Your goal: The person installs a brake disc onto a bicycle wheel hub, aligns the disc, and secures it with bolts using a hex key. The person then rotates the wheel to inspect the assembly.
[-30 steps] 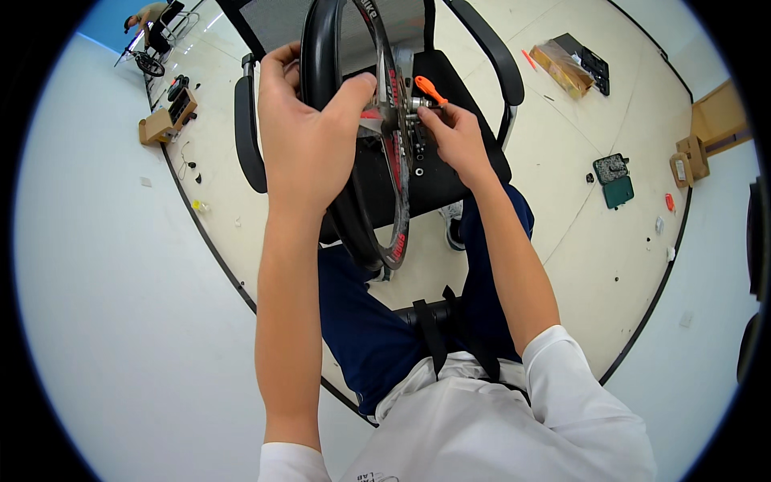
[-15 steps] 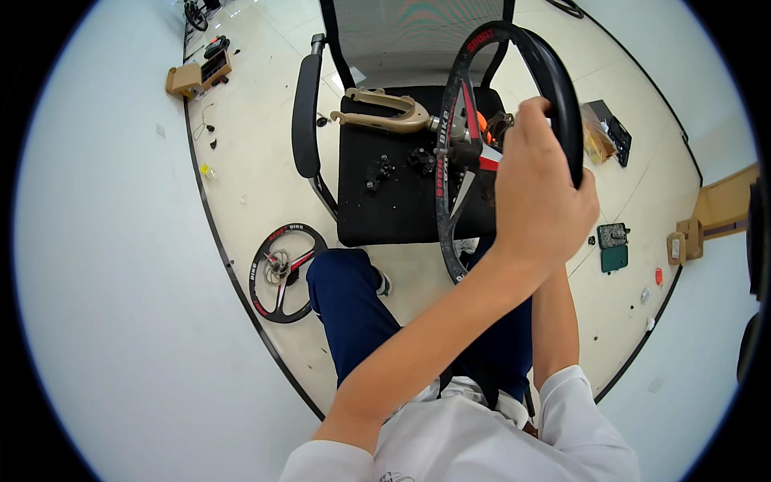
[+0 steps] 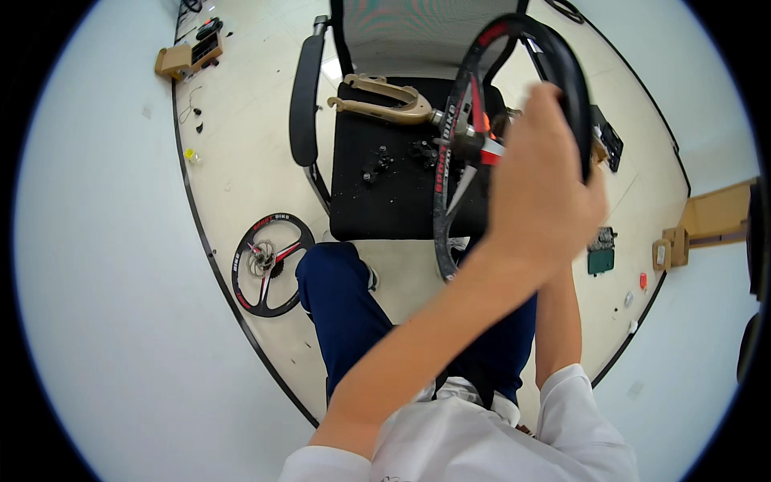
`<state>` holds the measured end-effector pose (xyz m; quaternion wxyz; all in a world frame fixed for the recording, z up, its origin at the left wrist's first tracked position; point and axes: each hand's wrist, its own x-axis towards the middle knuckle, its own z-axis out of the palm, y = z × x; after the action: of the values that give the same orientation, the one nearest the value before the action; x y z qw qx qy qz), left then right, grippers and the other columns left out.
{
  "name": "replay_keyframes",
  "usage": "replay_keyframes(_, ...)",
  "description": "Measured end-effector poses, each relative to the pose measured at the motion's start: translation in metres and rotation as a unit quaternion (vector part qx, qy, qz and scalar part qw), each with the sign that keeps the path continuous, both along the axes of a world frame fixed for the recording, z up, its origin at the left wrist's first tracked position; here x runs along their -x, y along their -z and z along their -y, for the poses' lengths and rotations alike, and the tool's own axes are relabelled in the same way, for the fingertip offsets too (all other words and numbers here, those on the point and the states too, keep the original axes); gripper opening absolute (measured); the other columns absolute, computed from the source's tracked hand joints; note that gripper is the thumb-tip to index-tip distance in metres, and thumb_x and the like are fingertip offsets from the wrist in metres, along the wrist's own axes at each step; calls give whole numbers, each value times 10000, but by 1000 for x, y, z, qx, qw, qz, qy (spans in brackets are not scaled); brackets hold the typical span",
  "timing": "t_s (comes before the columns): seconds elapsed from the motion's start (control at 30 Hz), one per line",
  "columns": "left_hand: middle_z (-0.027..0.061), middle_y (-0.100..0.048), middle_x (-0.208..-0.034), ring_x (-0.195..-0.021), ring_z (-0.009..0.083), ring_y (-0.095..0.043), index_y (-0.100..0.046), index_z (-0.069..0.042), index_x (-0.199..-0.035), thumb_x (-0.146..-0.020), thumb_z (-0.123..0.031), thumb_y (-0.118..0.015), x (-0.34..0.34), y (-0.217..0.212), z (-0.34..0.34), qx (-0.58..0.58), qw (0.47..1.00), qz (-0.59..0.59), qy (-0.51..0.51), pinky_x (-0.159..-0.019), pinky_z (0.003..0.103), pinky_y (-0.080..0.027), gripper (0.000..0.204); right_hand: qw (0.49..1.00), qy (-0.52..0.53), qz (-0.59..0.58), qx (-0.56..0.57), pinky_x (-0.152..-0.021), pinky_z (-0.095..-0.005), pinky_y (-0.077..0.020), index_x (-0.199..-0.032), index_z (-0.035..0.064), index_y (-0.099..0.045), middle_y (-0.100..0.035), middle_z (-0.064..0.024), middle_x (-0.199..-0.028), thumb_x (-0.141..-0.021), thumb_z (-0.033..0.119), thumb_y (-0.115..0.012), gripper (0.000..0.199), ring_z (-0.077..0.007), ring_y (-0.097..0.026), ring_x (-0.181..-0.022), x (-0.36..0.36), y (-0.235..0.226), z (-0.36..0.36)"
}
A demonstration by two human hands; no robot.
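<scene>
Wheel [image 3: 450, 161], black with red marks, stands upright over the black chair seat [image 3: 385, 201]; our left hand [image 3: 542, 193] crosses in front and closes its fingers on the tyre at the rim. Our right hand is hidden behind it, so we cannot tell its grip. A tan fork [image 3: 385, 100] lies on the seat, and 1 more wheel [image 3: 269, 265] lies on the floor.

The left arm crossed the body from lower left toward upper right, forearm bare and stretched out; the left hand [image 3: 542, 189] was closed in a grip, its back turned to the camera; the right forearm rose straight behind it; the right hand was hidden.
</scene>
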<state>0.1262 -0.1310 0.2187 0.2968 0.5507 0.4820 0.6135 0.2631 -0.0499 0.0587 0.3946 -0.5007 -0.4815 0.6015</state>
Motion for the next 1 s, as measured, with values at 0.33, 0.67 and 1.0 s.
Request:
replay_keyframes(0.33,70,-612,-1059,-897,121,-612,-495,49,-1281,-828,-18,-729,119,0,7,30,997,73,7,-820,259,-515,514,973,2,48,-226,-572,-234,-400,-1072,-21,-709,-723,-9,-833,-907,128,-744,225,-39,-523,-638,43,-13,-2)
replay_keyframes(0.67,82,-625,-961,-870,145,-612,-513,16,-1329,-743,-74,-744,136,3,14,84,989,72,-96,-798,248,-500,637,944,-31,131,-302,-531,-253,-338,-1016,-21,-727,-612,-13,-652,-918,108,-734,163,-56,-409,-551,52,-24,2)
replay_keyframes(1.0,86,-629,-956,-875,146,-614,-508,14,-1333,-740,-72,-724,135,3,16,89,990,56,-99,-821,247,-495,637,959,-33,114,-257,-534,-258,-375,-1008,13,-743,-721,-56,-786,-872,188,-761,222,-99,-474,-559,42,-29,2)
